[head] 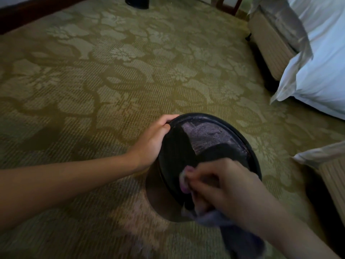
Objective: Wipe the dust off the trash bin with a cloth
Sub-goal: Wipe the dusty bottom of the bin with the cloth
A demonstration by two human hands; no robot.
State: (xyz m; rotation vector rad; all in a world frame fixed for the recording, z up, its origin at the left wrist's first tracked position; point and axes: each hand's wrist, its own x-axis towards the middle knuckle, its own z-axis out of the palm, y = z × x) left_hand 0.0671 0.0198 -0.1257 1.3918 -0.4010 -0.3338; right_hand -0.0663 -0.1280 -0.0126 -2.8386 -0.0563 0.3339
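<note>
The left hand (pixel 151 141) grasps the far left edge of the trash bin (pixel 209 135), fingers curled over the rim and the thumb side against its outer wall, with the bare forearm reaching in from the left. The right hand (pixel 220 186) is clenched around a greyish cloth (pixel 224 221), bunched under the fingers and pressed to the near edge of the bin's round face. The rest of the cloth hangs down below the wrist. This hand and the cloth are blurred, so the exact finger positions are hard to make out. The bin is dark and round, and it sits on the carpet (pixel 112 71) in the lower middle of the view, tipped so that a flat circular face points up toward the camera. Whether that face is the base or the inside I cannot tell. Its upper part is coated in pale grey dust, while the left side and the band nearest the cloth look clean and black. The carpet is olive green with a pale floral pattern. To the right stands a bed (pixel 324 53) with rumpled white sheets spilling over a striped base (pixel 268 45), and the corner of a second striped base (pixel 328 171) shows at the right edge, near the bin. At the top edge, well apart from the hands, are another dark round object (pixel 137 2) and some wooden legs (pixel 233 4).
</note>
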